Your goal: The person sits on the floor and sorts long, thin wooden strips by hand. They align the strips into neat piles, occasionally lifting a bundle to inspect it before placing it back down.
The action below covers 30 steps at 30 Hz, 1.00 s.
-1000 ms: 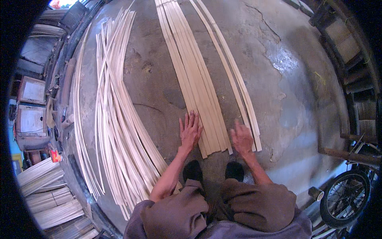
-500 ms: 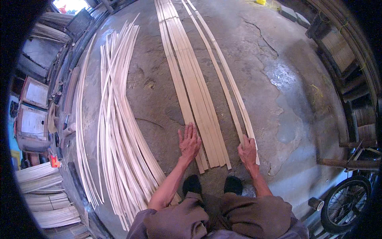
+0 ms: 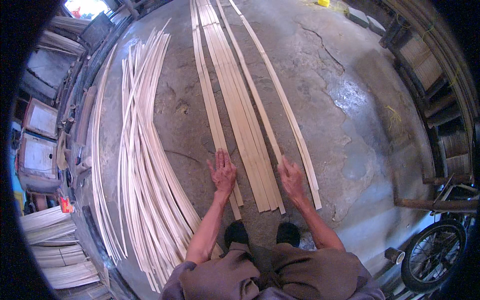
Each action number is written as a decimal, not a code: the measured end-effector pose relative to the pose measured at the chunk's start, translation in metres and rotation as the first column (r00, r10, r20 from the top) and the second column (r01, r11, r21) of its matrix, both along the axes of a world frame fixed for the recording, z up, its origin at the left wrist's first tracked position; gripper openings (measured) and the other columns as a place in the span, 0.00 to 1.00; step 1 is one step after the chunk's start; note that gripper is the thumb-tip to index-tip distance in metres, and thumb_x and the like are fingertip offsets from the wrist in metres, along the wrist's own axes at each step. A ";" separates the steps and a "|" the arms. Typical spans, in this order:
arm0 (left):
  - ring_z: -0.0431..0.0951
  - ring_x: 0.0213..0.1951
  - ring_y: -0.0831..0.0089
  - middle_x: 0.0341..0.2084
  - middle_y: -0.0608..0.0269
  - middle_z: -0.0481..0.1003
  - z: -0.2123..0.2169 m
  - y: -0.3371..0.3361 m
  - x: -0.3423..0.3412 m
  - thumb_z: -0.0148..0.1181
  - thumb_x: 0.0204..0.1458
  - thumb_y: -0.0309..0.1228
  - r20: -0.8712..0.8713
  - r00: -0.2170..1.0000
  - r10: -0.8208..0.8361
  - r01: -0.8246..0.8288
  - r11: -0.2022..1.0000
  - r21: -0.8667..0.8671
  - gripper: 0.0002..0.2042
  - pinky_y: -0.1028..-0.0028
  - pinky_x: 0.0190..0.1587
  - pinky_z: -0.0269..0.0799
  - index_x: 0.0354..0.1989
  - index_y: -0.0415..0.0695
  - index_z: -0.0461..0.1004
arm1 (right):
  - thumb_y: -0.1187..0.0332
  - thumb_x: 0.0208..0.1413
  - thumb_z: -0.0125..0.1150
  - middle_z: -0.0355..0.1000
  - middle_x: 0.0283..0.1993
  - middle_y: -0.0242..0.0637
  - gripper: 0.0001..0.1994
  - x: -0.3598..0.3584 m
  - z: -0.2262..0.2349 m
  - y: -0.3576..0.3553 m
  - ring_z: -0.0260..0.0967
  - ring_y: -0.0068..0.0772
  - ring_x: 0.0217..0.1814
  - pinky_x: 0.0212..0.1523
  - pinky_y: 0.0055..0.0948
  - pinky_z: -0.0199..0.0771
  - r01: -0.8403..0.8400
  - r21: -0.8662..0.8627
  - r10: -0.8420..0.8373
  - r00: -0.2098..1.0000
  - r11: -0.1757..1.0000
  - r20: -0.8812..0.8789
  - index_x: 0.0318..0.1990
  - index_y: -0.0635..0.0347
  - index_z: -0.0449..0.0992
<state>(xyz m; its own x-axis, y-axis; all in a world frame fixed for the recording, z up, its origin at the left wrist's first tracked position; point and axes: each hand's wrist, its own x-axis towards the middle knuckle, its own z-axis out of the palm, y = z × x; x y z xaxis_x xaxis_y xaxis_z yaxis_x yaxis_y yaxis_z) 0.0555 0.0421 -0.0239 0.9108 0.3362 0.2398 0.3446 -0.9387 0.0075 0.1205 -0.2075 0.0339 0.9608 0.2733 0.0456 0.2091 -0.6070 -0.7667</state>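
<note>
packages: none visible | labels: none visible | signs: none visible | screens: none visible

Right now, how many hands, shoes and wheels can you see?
Hands: 2 (left hand, right hand)
Shoes: 2 (left shoe, right shoe)
Wheel: 1
Total: 5

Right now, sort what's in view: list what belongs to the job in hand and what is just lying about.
In hand: left hand and right hand pressed flat on the laid-out strips.

Lying about: loose strip pile, bicycle wheel, stacked bundles, wooden crates.
</note>
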 end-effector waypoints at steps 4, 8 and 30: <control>0.54 0.68 0.64 0.65 0.57 0.58 0.005 0.011 0.006 0.47 0.55 0.34 0.007 1.000 -0.004 0.004 1.000 0.003 0.26 0.49 0.68 0.39 0.64 0.42 0.59 | 0.60 0.60 0.54 0.63 0.28 0.45 0.23 0.015 -0.008 0.020 0.61 0.43 0.27 0.32 0.40 0.64 -0.056 -0.034 0.056 0.998 0.998 0.005 0.60 0.63 0.66; 0.49 0.69 0.65 0.68 0.60 0.52 0.009 0.020 -0.001 0.46 0.55 0.35 -0.017 0.993 -0.120 0.115 0.976 -0.183 0.29 0.51 0.68 0.37 0.67 0.42 0.53 | 0.58 0.61 0.50 0.68 0.42 0.61 0.27 0.019 -0.001 0.025 0.68 0.57 0.44 0.45 0.45 0.68 -0.110 -0.032 0.107 0.991 0.993 -0.077 0.64 0.62 0.59; 0.48 0.69 0.66 0.69 0.61 0.50 0.010 0.016 0.012 0.40 0.60 0.36 -0.047 0.998 0.038 -0.045 0.988 -0.150 0.27 0.49 0.68 0.33 0.68 0.44 0.51 | 0.66 0.62 0.48 0.72 0.36 0.56 0.24 -0.035 0.037 0.006 0.72 0.41 0.24 0.28 0.36 0.71 -0.085 0.130 0.087 0.996 0.988 -0.011 0.66 0.56 0.58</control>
<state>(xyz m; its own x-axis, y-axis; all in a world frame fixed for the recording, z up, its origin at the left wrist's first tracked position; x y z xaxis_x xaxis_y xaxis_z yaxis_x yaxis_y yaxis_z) 0.0677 0.0579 -0.0137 0.9039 0.4030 0.1436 0.3861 -0.9130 0.1318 0.0851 -0.2013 0.0706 0.9350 0.3478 0.0699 0.2425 -0.4827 -0.8415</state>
